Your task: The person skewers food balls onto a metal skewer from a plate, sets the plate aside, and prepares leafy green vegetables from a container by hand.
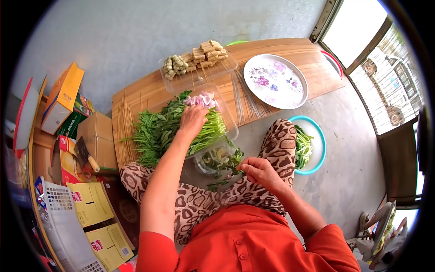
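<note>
My left hand (pixel 194 120) is over a clear plastic tray (pixel 234 131), its fingers bent down between leafy greens (pixel 158 122) and pale pink slices (pixel 204 99). What its fingertips grip is hidden. Green stems (pixel 210 131) lie to the right of that hand. Above my lap, my right hand (pixel 259 172) pinches the end of a leafy green sprig (pixel 233 162). The sprig hangs over a clear plastic bowl (pixel 204 168) whose contents I cannot name. Thin wooden skewers (pixel 124 118) lie at the table's left end.
On the wooden table (pixel 317 68) stand a flowered round tray (pixel 276 81) and a plastic tray of skewered rolls (pixel 204 54) and pale round pieces (pixel 175 66). A blue-rimmed basin (pixel 322 149) with greens sits at right. Boxes and a cleaver (pixel 86 154) are at left.
</note>
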Tool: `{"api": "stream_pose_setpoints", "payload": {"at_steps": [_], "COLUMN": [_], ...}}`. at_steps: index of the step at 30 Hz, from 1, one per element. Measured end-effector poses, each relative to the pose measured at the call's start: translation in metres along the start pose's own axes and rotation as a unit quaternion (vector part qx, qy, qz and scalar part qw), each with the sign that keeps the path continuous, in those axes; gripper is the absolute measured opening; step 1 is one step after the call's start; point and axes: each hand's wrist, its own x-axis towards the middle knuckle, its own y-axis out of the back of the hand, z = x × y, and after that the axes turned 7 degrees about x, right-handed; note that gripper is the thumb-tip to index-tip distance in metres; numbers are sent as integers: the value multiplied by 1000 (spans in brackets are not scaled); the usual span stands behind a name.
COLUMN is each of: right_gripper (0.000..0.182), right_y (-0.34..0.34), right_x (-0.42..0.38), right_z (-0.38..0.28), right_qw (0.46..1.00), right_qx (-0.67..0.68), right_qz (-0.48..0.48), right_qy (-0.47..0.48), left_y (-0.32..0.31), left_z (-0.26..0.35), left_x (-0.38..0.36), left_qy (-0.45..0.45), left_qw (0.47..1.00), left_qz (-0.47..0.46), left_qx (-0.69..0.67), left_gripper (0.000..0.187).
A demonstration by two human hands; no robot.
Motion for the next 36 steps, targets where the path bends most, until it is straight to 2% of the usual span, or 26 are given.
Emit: {"api": "stream_pose_setpoints", "payload": {"at_steps": [2,6,7,9,13,16,17,18,19,21,22,24,26,29,32,36], "right_gripper": [21,21,21,21,21,21,21,21,21,21,21,21,21,21,20,20], "right_y": [0,-1,-1,-3,-4,-4,-5,-7,-8,-12,-14,-18,-22,-29,-35,-45], "right_x": [-1,-3,-4,-6,-3,1,3,4,5,7,7,8,9,9,13,23], "right_z": [-1,-7,-8,-11,-10,-8,-8,-9,-11,-12,-13,-18,-25,-38,-45,-54], "right_qw": [1000,1000,1000,999,1000,1000,1000,1000,999,999,999,999,1000,998,999,998], "right_qx": [1,-13,-17,-26,-17,-6,-8,-19,-31,-39,-46,-37,-28,-57,-41,-47], "right_qz": [1,8,13,18,21,14,12,8,5,4,4,0,-3,6,5,-7], "right_qy": [-1,6,8,4,-4,-7,-8,-5,-2,0,1,-6,-10,26,34,41], "left_y": [5,12,10,4,39,76,97,112,125,165,183,205,199,153,108,81], "left_z": [0,-7,-12,-24,-39,-54,-54,-56,-66,-54,-45,-28,-21,-17,-9,3], "left_x": [1,-1,-1,-3,-7,-5,-7,-6,-5,-10,-14,-23,-35,-54,-73,-90], "left_qy": [-8,22,48,68,177,155,187,170,124,91,94,81,116,144,185,220], "left_qw": [1000,998,990,968,897,826,808,775,773,740,739,703,707,705,656,568], "left_qz": [-16,31,55,137,184,325,335,390,436,490,492,504,413,276,160,107], "left_qx": [9,-56,-119,-200,-361,-433,-447,-467,-444,-452,-451,-495,-562,-637,-714,-786], "left_gripper": [19,18,20,22,15,12,11,11,11,12,12,12,14,17,16,17]}}
